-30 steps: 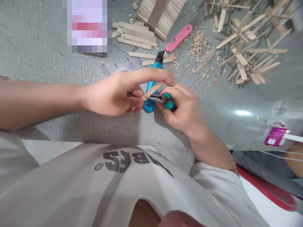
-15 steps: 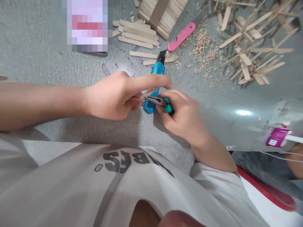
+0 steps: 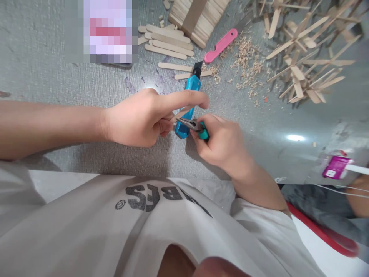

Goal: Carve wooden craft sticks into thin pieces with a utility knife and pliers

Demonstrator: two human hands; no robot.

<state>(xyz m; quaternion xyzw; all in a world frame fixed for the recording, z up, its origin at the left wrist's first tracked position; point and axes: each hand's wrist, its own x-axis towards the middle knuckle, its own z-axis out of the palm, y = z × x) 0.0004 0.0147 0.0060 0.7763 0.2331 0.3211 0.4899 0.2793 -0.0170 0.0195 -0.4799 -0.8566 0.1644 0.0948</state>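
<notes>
My left hand (image 3: 144,117) is closed on a wooden craft stick (image 3: 182,112), its index finger stretched along and curled over the stick's far end. My right hand (image 3: 221,142) grips needle-nose pliers (image 3: 192,124) by their teal and black handles. The tips of the pliers are at the craft stick, close to my left thumb; whether they pinch it I cannot tell. Beneath both hands lies a blue utility knife (image 3: 192,86) on the table, its dark blade end pointing away from me. Part of the knife is hidden behind my left index finger.
Loose craft sticks (image 3: 170,44) lie beyond the hands, beside a banded stick bundle (image 3: 198,19). A pink-handled folding saw (image 3: 221,45) rests near sawdust (image 3: 246,57). Assembled stick pieces (image 3: 300,65) fill the far right. A phone (image 3: 123,65), mostly blurred, lies far left; a purple packet (image 3: 337,167) sits right.
My right hand and the pliers have shifted very slightly, the jaws turning a little. My left hand keeps its hold on the craft stick. The whole view has moved marginally.
</notes>
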